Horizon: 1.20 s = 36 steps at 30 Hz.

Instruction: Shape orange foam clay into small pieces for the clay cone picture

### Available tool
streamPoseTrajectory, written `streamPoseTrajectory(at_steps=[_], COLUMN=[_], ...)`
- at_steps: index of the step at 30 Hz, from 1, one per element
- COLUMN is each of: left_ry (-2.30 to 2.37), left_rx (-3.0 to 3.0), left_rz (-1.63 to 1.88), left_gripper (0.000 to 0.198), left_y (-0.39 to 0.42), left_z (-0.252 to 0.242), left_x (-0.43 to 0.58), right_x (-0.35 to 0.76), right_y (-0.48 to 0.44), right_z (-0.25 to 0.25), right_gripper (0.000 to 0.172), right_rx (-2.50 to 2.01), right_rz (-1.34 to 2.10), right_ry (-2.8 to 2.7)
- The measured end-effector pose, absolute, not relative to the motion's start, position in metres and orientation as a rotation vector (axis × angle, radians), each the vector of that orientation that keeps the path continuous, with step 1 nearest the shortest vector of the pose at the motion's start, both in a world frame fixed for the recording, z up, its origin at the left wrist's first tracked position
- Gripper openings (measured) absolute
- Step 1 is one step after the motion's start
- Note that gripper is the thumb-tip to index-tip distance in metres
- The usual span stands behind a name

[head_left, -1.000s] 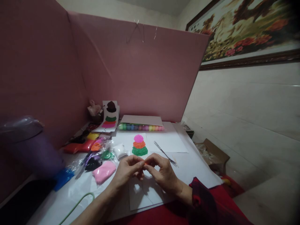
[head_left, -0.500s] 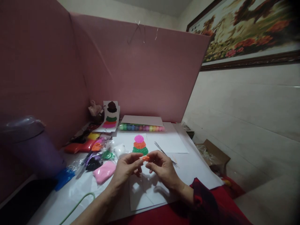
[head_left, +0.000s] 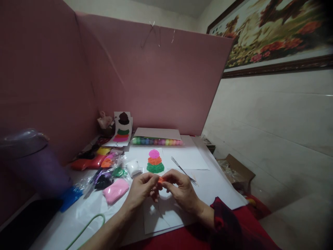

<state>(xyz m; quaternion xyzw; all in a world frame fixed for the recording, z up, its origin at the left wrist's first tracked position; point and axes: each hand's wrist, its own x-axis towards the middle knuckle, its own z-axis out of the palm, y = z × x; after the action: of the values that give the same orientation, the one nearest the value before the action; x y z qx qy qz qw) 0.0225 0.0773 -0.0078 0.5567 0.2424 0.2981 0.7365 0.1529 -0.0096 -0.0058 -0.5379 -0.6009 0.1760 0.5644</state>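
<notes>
Between the fingertips of both hands is a small orange lump of modelling clay (head_left: 161, 180), partly hidden by the fingers. My left hand (head_left: 142, 190) pinches it from the left, and my right hand (head_left: 182, 189) pinches it from the right. Both are held above a white sheet of paper (head_left: 158, 225) near the table's front. Just beyond the fingers lies a paper with a stacked clay shape (head_left: 155, 161), pink on top, orange in the middle and green below. Metal tweezers (head_left: 183, 170) rest to the right of it.
Bags of coloured clay, among them a pink one (head_left: 116, 191) and a white one (head_left: 133, 168), lie at the left. A packet of colourful clay (head_left: 157, 141) sits at the back. A purple container (head_left: 36, 163) stands far left, and a cardboard box (head_left: 238, 173) lies beyond the right edge.
My hands have drawn closer together and slightly lower around the orange clay, so less of it shows. More of the green layer is now uncovered.
</notes>
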Motion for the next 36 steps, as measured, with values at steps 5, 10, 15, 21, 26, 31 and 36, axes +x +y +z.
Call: streamPoseTrajectory(at_steps=[5,10,15,21,26,31,36], left_ry=[0.507,0.483,0.512,0.472,0.496,0.576,0.575], left_rx=[1.244,1.22,1.219,1.183,1.228,1.204,1.159], left_rz=[0.66,0.671,0.661,0.645,0.598,0.747,0.821], left_gripper=[0.029,0.029,0.029,0.026,0.023,0.023,0.024], left_y=[0.078,0.077,0.078,0.08,0.082,0.085,0.086], left_z=[-0.005,-0.004,-0.007,-0.009,-0.01,-0.011,-0.01], left_x=[0.021,0.02,0.021,0.021,0.02,0.02,0.019], right_x=[0.153,0.152,0.153,0.154,0.152,0.154,0.157], right_y=[-0.01,-0.01,-0.01,-0.012,-0.012,-0.002,0.003], right_z=[-0.007,-0.006,-0.008,-0.005,-0.004,-0.006,-0.005], right_gripper=[0.008,0.008,0.004,0.003,0.005,0.018,0.021], right_rx=[-1.27,-1.279,-1.278,-1.288,-1.26,-1.09,-1.064], right_rz=[0.382,0.41,0.374,0.311,0.454,0.758,0.764], right_ry=[-1.428,-1.416,-1.439,-1.489,-1.425,-1.097,-1.001])
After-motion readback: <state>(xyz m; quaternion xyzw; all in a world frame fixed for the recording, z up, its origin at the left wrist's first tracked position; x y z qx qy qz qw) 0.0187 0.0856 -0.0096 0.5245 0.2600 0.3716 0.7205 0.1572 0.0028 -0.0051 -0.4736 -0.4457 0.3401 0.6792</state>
